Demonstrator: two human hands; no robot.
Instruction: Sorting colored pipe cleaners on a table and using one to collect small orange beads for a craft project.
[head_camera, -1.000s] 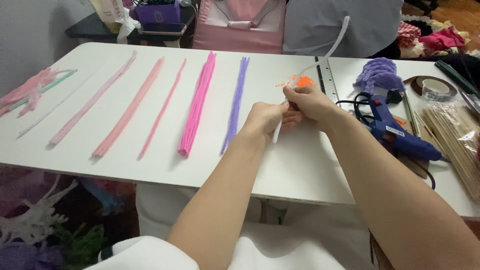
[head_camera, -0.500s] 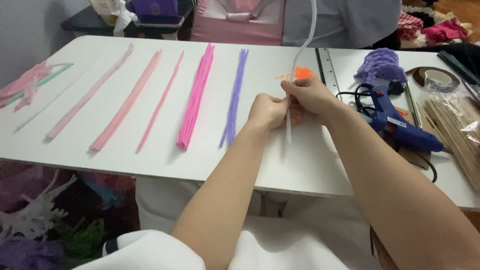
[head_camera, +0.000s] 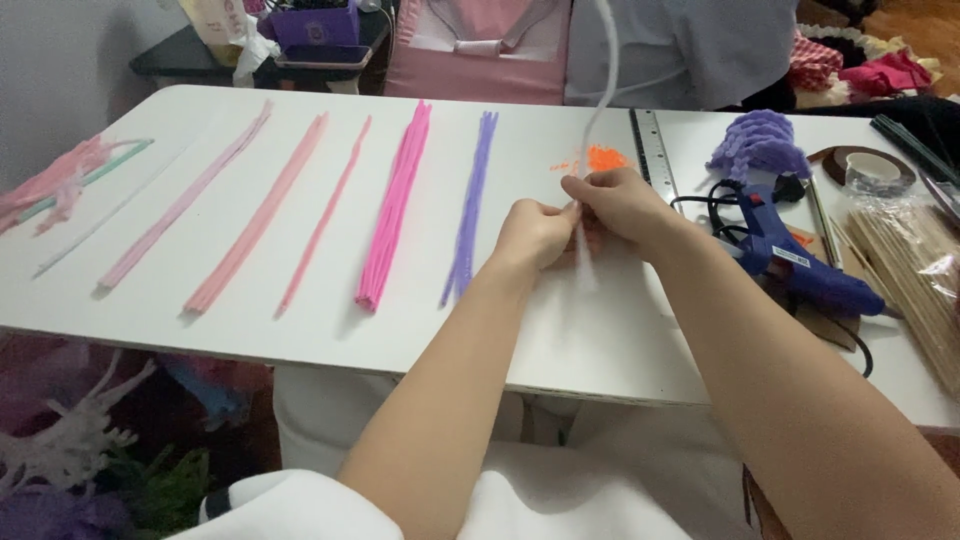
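my left hand (head_camera: 535, 232) and my right hand (head_camera: 622, 205) meet over the middle of the white table (head_camera: 600, 340), fingertips pinched shut on a white pipe cleaner (head_camera: 600, 90) that rises from between them and curves up and away toward the far edge; its lower end hangs just below my fingers, blurred. it looks feather-light and fuzzy, soft on the outside, and i judge it has a thin wire core, so it should bend easily and keep a kink wherever i squeeze too hard. best held close to the spot being worked, between thumb and fingertips, not far out where it would flop. just beyond my right hand lie some orange scraps (head_camera: 598, 158) and a metal ruler (head_camera: 655, 150). to my left a purple bundle (head_camera: 470, 205) lies nearest, then a hot pink bundle (head_camera: 395, 205), then paler pink stems (head_camera: 260, 230) well apart. to my right sits a blue glue gun (head_camera: 800, 265) with its black cord, a fluffy purple piece (head_camera: 760, 145), a tape roll (head_camera: 868, 168) and wooden skewers (head_camera: 915, 270).
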